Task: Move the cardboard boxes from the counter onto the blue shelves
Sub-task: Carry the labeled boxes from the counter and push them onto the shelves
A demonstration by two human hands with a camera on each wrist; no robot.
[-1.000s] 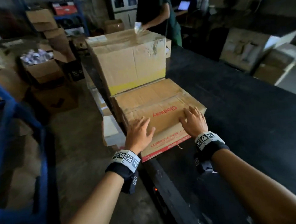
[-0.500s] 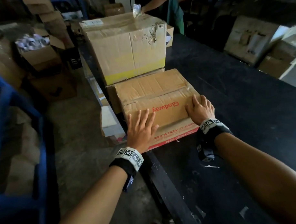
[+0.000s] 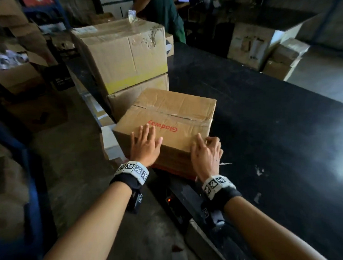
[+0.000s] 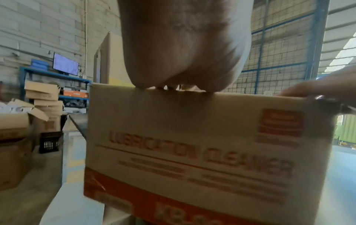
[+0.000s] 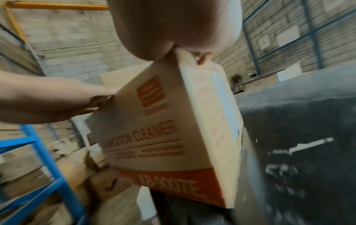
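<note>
Left hand (image 3: pixel 146 144) pressed flat on top, right hand (image 3: pixel 206 154) curling over the near right corner of a stiff brown red-lettered cardboard box (image 3: pixel 172 118) at the black counter's (image 3: pixel 263 107) near left edge; probably heavy, best gripped underneath.

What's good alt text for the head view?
Two bare hands rest on a "Gladway" cardboard box at the edge of a black counter: left hand flat on top, right hand over its near corner. Two larger stacked boxes stand behind.
</note>
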